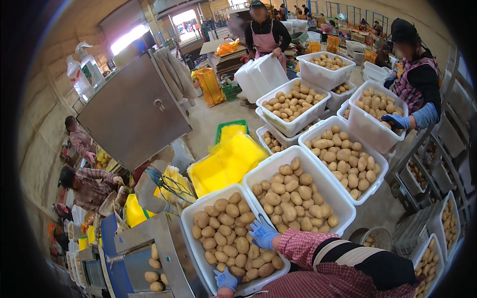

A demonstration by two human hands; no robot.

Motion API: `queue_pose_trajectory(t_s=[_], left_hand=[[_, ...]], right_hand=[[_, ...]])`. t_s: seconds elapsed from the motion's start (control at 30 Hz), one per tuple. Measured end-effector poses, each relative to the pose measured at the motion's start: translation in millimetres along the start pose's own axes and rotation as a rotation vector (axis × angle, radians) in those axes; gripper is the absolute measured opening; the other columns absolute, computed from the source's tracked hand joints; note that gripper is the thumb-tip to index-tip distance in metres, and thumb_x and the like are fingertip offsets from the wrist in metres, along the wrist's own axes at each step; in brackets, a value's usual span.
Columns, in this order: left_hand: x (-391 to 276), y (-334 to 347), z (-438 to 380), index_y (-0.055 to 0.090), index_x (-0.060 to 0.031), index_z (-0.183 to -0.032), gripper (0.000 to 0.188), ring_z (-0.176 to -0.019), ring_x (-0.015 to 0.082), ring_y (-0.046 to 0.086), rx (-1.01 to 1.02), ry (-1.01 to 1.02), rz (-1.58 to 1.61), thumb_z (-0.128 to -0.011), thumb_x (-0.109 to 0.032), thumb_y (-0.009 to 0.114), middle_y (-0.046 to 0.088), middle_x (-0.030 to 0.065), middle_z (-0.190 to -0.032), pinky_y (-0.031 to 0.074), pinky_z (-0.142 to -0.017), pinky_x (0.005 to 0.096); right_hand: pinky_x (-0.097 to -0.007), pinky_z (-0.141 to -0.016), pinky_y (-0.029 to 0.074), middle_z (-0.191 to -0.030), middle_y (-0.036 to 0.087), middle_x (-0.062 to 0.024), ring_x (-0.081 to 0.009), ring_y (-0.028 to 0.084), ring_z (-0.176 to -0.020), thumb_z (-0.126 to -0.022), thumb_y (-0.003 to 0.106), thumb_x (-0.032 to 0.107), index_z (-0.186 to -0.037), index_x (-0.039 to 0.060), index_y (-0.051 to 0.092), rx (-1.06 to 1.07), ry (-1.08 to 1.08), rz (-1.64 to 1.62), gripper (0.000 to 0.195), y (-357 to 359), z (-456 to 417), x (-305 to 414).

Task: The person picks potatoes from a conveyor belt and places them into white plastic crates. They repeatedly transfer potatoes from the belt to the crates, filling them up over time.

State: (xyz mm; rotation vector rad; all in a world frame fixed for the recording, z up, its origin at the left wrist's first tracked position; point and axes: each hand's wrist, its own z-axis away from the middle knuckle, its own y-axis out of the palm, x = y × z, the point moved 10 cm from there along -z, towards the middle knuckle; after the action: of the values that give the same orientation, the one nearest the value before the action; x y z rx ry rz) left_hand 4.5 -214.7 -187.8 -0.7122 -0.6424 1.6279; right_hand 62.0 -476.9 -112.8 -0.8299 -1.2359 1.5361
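A white plastic crate (pixel 187 219) full of potatoes (pixel 225 223) stands right before me. My left hand (pixel 226 280), in a blue work glove, rests on the potatoes at the crate's near edge; its fingertips are partly hidden among them. My right hand (pixel 264 234), gloved alike, lies at the crate's right side, close to the rim shared with a second potato crate (pixel 344 208); I cannot tell whether it grips anything. Left of the near crate, several potatoes (pixel 154 276) lie on a blue conveyor belt (pixel 138 266) within a metal frame (pixel 169 238).
Yellow mesh bags (pixel 227 164) are piled beyond the near crate. More potato crates (pixel 378 186) stand to the right, where a co-worker's gloved hand (pixel 397 121) touches potatoes. Another person holds white crates (pixel 261 78) farther back. A metal cabinet (pixel 134 111) stands at left.
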Motion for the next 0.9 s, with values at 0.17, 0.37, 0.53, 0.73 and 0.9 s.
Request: queue_pose_trajectory(t_s=[0.17,0.37,0.53,0.73,0.9], left_hand=[[-7,-7,10,0.045,-0.0193,-0.156,0.102,-0.146,0.0538,0.035,0.022,-0.098,0.027,-0.071,-0.057,0.086,0.008,0.0331,-0.168,0.04,-0.118,0.0485],[13,8,-14,0.051,-0.0237,-0.153,0.097,-0.145,0.0533,0.037,-0.011,-0.111,-0.021,-0.071,-0.066,0.081,0.012,0.0336,-0.168,0.04,-0.117,0.0487],[9,-1,1,0.061,-0.0222,-0.143,0.087,-0.144,0.0535,0.038,-0.093,-0.047,0.132,-0.069,-0.061,0.084,0.018,0.0344,-0.167,0.04,-0.116,0.0486],[2,-8,15,0.058,-0.0202,-0.149,0.093,-0.147,0.051,0.035,-0.101,-0.186,0.159,-0.068,-0.057,0.087,0.018,0.0263,-0.169,0.039,-0.119,0.0473],[2,-9,20,0.056,-0.0216,-0.15,0.092,-0.149,0.05,0.032,-0.097,-0.212,0.146,-0.071,-0.057,0.087,0.017,0.0233,-0.17,0.038,-0.12,0.0473]], right_hand=[[-0.0656,-0.123,0.016,-0.135,0.058,-0.0152,-0.0378,0.046,-0.138,-0.102,0.055,0.036,-0.12,0.0092,0.072,0.019,-0.009,-0.062,0.036,4,-3,0],[-0.066,-0.123,0.017,-0.135,0.058,-0.0171,-0.0394,0.047,-0.137,-0.1,0.058,0.036,-0.122,0.0089,0.071,-0.018,-0.016,-0.056,0.037,4,-5,2],[-0.0661,-0.123,0.017,-0.135,0.057,-0.018,-0.0405,0.048,-0.135,-0.099,0.059,0.035,-0.122,0.0084,0.07,-0.04,-0.013,-0.068,0.037,6,-3,-2],[-0.0703,-0.12,0.018,-0.135,0.057,-0.0193,-0.0425,0.048,-0.135,-0.098,0.058,0.035,-0.124,0.0109,0.07,-0.035,-0.029,-0.034,0.037,16,-7,1],[-0.0702,-0.12,0.019,-0.136,0.057,-0.0199,-0.0428,0.049,-0.134,-0.097,0.059,0.034,-0.121,0.0101,0.071,0.001,-0.034,-0.024,0.036,9,-7,3]])
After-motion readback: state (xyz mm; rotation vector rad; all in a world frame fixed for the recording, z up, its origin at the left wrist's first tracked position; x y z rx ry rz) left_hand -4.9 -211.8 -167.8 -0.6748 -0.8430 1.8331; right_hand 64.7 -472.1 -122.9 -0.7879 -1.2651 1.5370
